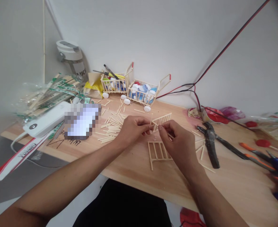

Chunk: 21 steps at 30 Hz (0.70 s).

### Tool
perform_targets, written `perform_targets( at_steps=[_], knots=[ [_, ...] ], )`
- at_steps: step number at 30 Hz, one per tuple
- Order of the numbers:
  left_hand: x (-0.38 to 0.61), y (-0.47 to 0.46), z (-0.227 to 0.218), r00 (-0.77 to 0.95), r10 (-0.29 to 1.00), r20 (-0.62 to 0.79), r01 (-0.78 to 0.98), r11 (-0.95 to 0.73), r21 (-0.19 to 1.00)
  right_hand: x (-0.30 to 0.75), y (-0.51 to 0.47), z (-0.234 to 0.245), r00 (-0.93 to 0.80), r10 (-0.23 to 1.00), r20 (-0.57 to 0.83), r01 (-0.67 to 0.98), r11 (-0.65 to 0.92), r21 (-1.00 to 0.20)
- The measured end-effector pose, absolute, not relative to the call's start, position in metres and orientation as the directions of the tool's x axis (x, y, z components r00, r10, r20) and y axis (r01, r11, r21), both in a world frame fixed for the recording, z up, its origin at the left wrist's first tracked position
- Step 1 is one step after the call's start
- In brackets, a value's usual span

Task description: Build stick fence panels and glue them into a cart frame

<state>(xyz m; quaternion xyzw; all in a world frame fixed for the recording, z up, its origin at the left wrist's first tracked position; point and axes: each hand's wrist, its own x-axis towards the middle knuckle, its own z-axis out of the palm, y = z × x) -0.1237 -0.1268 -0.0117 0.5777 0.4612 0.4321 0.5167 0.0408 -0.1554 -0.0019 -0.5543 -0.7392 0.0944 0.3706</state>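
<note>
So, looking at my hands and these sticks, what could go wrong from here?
Your right hand covers part of the lower stick frame in this view, so a dropped wrist might knock it. Your left hand is beside the pile of short sticks and could scatter some. The red-and-white strip juts past the table, so a bump might tip it off.

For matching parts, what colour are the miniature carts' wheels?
White wheels, best seen in the head view.
</note>
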Motion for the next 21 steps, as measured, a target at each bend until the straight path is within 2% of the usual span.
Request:
perform_targets(
  at_steps=[9, 21],
  knots=[
    [-0.1234, -0.1269, -0.0127, 0.186, 0.982, 0.043, 0.098, -0.063, 0.993, 0.0397, -0.1581, -0.0014, -0.127, 0.862, 0.491, 0.805, 0.379, -0.458],
    [-0.1227, -0.1281, -0.0135, 0.18, 0.983, 0.034, 0.065, -0.046, 0.997, 0.0409, -0.158, -0.0049, -0.146, 0.856, 0.497, 0.781, 0.408, -0.473]
  ],
)
